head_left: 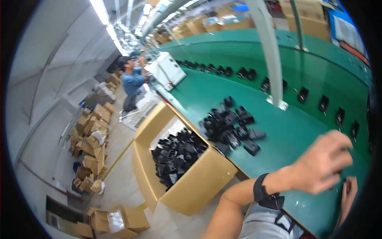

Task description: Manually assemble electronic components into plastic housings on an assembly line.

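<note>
My left hand (324, 163) hangs over the green work surface (286, 139) at the right, its fingers bent and apart, slightly blurred. No held thing shows in it. A black band with a dark piece (267, 193) goes round the left wrist. Below and to the right of it, my right hand (348, 195) is partly in view at the edge. Its fingers close round a small dark thing too unclear to name. Left of my hands lies a heap of black plastic parts (229, 125) on the surface.
An open cardboard box (195, 187) full of black parts stands left of the table. Single black parts (323, 103) line its far side, past a pale upright post (270, 51). A person (133, 81) works beside a white machine (167, 69). Cartons (93, 139) are piled along the left wall.
</note>
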Available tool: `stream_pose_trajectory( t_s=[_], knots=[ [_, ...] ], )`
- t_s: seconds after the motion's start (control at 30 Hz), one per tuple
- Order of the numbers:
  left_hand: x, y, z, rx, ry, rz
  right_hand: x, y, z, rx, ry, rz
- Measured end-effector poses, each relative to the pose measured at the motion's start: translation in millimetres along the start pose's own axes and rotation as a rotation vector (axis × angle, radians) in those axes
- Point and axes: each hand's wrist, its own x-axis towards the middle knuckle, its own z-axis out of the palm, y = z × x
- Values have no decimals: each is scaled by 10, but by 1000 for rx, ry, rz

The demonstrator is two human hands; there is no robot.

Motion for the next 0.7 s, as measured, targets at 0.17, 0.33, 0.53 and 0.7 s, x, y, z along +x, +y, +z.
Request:
stream_pose_trajectory(
  t_s=[0.17, 0.33, 0.53, 0.7],
  knots=[
    [-411, -71, 911, -230, -350, 9, 644, -446, 512, -92, 59, -327],
    [-726, -402, 808, -8, -512, -235, 736, -430, 786, 25, 76, -382],
    [-583, -395, 715, 11, -565, -339, 727, -400, 785, -20, 156, -333],
    [-588, -564, 781, 54, -552, -314, 716, -293, 721, 6, 195, -287]
  ],
)
